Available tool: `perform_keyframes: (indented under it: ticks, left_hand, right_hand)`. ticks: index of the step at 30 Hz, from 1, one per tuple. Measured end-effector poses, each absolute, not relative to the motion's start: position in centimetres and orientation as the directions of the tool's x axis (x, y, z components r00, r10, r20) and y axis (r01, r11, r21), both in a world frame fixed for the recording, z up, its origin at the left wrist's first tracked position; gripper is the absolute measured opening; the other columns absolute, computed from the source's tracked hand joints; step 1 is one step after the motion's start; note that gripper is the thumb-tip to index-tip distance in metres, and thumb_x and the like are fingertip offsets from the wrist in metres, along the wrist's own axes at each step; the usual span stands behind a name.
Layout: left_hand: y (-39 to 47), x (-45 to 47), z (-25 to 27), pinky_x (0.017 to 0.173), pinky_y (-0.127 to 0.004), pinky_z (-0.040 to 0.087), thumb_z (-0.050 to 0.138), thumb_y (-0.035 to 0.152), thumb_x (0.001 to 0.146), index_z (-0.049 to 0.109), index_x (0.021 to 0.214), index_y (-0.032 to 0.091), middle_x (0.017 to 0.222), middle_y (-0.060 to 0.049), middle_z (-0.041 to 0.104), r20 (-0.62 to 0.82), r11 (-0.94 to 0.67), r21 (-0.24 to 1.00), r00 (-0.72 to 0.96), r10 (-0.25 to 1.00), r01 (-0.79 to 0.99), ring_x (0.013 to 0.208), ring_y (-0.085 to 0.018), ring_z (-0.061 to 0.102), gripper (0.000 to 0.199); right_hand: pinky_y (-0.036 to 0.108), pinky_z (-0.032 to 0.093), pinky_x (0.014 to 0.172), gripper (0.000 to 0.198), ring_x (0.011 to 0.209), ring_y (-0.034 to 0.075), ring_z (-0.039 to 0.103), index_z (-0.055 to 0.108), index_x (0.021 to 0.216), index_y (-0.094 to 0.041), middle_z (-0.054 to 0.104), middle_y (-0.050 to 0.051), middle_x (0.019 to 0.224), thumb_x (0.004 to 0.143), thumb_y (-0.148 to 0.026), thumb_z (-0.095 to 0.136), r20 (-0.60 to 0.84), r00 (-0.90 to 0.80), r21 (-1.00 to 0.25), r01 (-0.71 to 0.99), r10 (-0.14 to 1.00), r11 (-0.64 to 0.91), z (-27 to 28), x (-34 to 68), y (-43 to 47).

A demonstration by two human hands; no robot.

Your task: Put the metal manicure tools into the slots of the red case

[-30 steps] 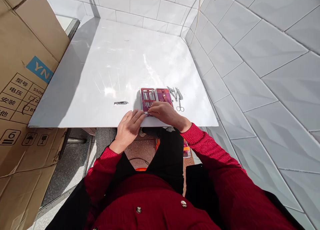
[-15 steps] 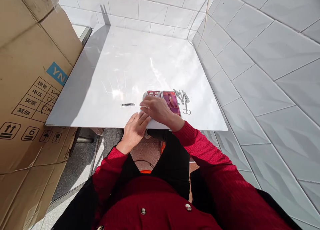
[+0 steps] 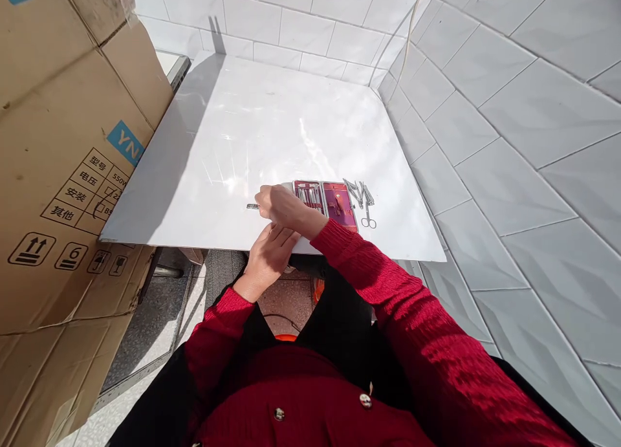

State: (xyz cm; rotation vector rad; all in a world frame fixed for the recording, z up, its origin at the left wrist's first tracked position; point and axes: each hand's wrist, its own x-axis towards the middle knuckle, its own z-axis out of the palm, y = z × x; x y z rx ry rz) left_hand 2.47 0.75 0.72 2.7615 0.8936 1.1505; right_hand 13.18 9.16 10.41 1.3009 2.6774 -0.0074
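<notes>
My right hand reaches across the front of the white table, its fingers curled down over the right end of a nail clipper. Whether they grip it is hidden beneath the hand. Just below, my left hand rests at the table's front edge with its fingers stretched out close together, the tips near my right wrist. Beside my right hand lies an open manicure case, with slim metal tools in its left half and a purple-red lining in the right.
Right of the case lie several metal clippers and small scissors. The white table meets tiled walls at the back and right. A large cardboard box stands along the left side.
My right hand has moved left off the case, uncovering its tools and covering part of the nail clipper. My left hand stays at the table edge. The view has shifted slightly.
</notes>
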Motion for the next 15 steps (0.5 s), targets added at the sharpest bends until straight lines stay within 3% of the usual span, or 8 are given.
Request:
perform_keyframes:
  ticks: [8,15]
  left_hand:
    - [0.7,2.4,0.8,0.107,-0.050,0.059,0.043,0.016,0.109,0.068,0.125,0.016,0.112,-0.012,0.077,0.639,-0.830,0.229,0.565,0.522,0.508,0.118,-0.027,0.072,0.030]
    - [0.7,2.3,0.7,0.116,-0.051,0.053,0.043,0.017,0.110,0.062,0.140,0.021,0.138,-0.010,0.072,0.623,-0.824,0.203,0.579,0.526,0.530,0.136,-0.028,0.064,0.036]
  right_hand:
    - [0.038,0.044,0.076,0.032,0.090,0.028,0.063,0.068,0.115,0.000,0.072,0.024,0.108,0.092,0.001,0.045,-0.157,-0.656,0.155,0.722,0.739,0.674,10.6,13.2,8.3]
    - [0.037,0.043,0.077,0.030,0.091,0.028,0.065,0.066,0.117,-0.004,0.072,0.023,0.111,0.093,-0.004,0.047,-0.104,-0.512,0.108,0.846,0.853,0.522,12.5,16.8,7.0]
